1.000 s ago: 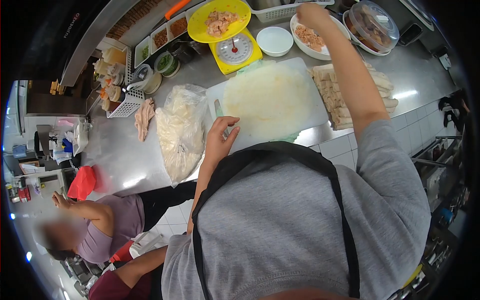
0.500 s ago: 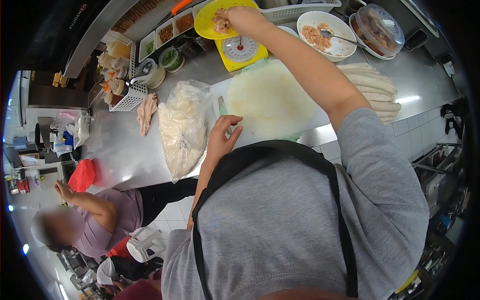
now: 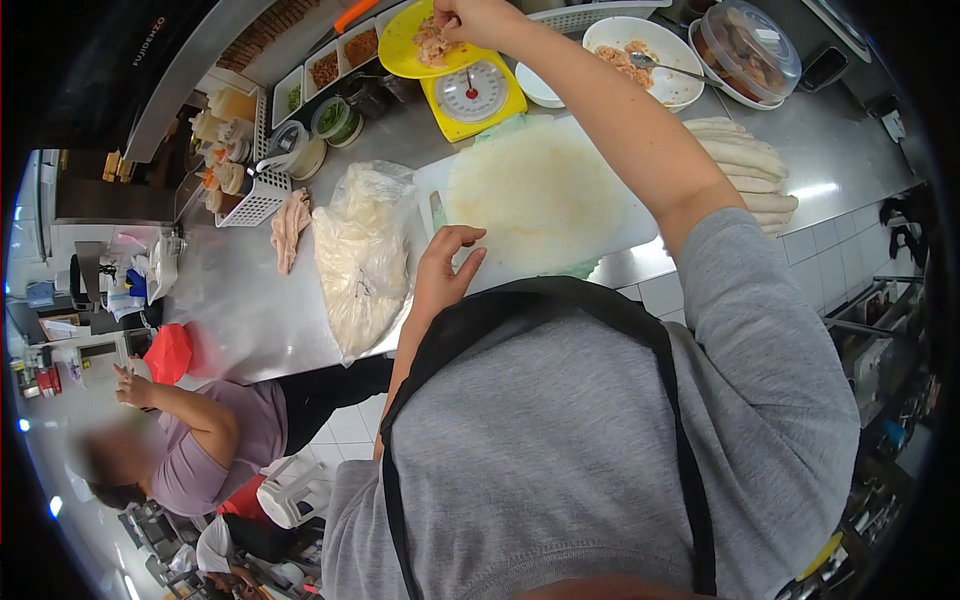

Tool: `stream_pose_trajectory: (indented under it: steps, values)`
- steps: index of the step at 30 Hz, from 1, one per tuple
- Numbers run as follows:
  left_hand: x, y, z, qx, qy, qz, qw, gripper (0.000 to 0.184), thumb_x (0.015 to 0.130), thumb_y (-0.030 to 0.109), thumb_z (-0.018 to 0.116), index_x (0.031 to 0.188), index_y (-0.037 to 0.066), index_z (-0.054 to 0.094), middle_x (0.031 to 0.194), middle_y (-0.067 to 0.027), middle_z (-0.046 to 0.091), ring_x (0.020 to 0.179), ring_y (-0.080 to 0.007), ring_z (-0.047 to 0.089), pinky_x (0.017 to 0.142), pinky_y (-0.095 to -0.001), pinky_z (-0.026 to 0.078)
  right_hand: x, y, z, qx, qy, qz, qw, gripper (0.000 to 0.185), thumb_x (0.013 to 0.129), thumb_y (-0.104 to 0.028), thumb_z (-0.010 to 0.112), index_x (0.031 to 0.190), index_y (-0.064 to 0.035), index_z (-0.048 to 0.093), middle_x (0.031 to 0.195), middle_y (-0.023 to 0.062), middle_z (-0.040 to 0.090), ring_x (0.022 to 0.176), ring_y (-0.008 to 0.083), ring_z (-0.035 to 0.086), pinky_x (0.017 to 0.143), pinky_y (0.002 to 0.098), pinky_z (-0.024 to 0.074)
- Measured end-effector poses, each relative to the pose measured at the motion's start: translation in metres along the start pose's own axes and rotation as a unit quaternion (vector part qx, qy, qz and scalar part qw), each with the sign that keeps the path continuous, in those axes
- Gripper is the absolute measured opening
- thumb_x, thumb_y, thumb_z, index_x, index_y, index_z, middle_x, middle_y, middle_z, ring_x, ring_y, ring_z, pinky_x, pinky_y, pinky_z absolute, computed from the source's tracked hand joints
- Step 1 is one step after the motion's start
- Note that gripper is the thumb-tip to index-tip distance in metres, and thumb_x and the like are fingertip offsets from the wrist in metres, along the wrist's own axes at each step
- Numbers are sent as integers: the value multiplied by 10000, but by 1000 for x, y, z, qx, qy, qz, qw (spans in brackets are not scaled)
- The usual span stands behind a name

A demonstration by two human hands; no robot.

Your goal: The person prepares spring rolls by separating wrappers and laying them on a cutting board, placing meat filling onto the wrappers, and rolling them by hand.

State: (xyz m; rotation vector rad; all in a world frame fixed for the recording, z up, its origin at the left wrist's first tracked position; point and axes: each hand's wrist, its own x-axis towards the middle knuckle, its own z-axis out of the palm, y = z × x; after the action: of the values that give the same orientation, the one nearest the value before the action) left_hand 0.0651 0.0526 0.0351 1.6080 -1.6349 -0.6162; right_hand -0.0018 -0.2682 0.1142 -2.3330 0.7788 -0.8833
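My right hand (image 3: 478,20) is at the yellow scale pan (image 3: 400,52), fingers pinched at the edge of a lump of minced meat (image 3: 432,45). Beneath the pan stands a yellow dial scale (image 3: 472,95). My left hand (image 3: 447,268) holds nothing; its thumb and fingers are apart beside the near left edge of the white cutting board (image 3: 630,215). A thin pale round sheet (image 3: 535,190) covers much of that board. Behind my right forearm is a white bowl (image 3: 683,92) with more minced meat (image 3: 622,66) and a spoon (image 3: 665,68).
Left of the board lies a plastic bag of pale sheets (image 3: 360,260), near a crumpled cloth (image 3: 291,230). Long white rolls (image 3: 745,165) are stacked on the right. A lidded container (image 3: 750,55) and a bottle basket (image 3: 262,195) stand farther back. Another person (image 3: 235,430) is at lower left.
My right hand has shifted slightly up on the meat, uncovering more of it. My left hand stays nearly in place. The view has shifted a little.
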Motion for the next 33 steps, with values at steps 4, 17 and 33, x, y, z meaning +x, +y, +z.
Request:
stream_pose_trajectory:
  steps: [4, 17, 33]
  values:
    - [-4, -6, -1, 2, -3, -1, 1000, 228, 803, 66, 655, 1028, 43, 627, 972, -90, 610, 879, -208, 592, 777, -312, 472, -9, -8, 0, -14, -35, -17, 999, 196, 714, -137, 652, 894, -61, 669, 846, 163, 671, 790, 311, 650, 718, 380, 498]
    - [-4, -6, 2, -2, -14, -9, 1000, 226, 805, 73, 656, 1029, 60, 627, 957, -78, 604, 878, -199, 597, 744, -302, 467, -3, 4, 11, -229, -121, -61, 964, 219, 737, -177, 655, 940, -104, 689, 905, 132, 667, 826, 277, 643, 747, 377, 501]
    - [-4, -7, 2, 0, -23, -10, 1000, 226, 806, 81, 659, 1029, 62, 626, 950, -81, 603, 879, -199, 598, 729, -299, 465, -6, -5, -50, 30, -59, -3, 998, 185, 724, -182, 695, 834, -35, 673, 741, 112, 675, 678, 194, 654, 640, 309, 510]
